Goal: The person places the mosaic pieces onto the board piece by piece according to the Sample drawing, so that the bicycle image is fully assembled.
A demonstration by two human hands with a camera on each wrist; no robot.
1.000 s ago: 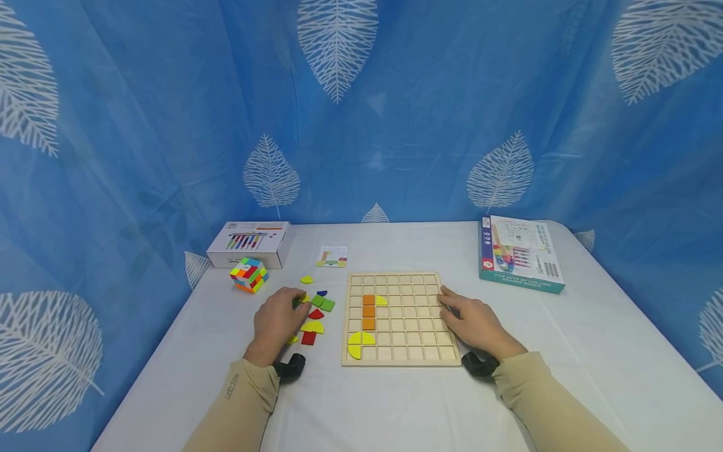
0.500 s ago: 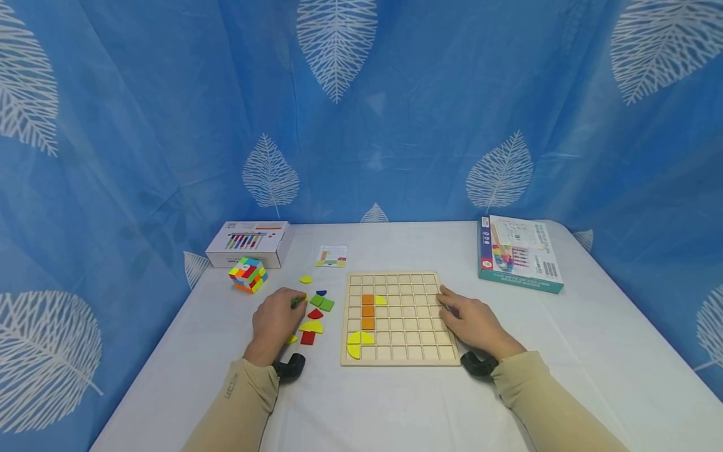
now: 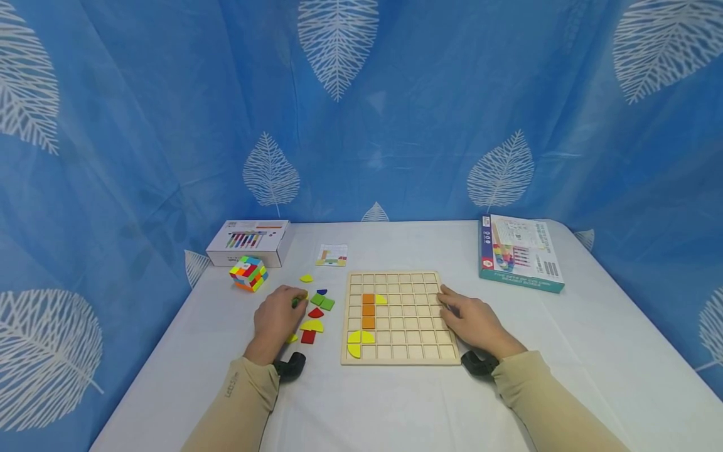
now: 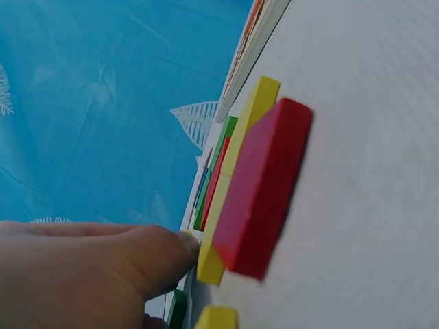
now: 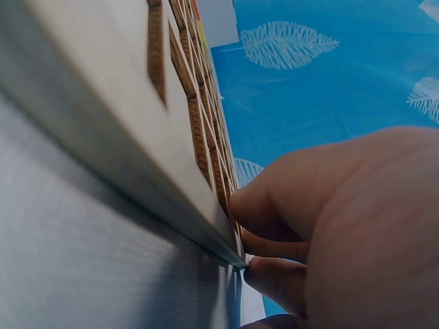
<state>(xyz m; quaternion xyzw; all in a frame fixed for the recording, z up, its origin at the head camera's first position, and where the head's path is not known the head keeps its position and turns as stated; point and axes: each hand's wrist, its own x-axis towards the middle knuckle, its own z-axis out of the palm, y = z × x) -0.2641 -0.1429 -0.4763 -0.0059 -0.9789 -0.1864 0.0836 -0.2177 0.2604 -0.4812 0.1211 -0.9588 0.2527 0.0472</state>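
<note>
Left grip [image 3: 279,317] among loose tiles [image 3: 315,312], can't tell if grasping; right grip [image 3: 476,319] pinches wooden grid board [image 3: 412,324] by right edge.

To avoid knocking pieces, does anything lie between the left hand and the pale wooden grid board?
Yes: two green square pieces lie between the left hand and the board, a red wedge-shaped piece beside them.
</note>
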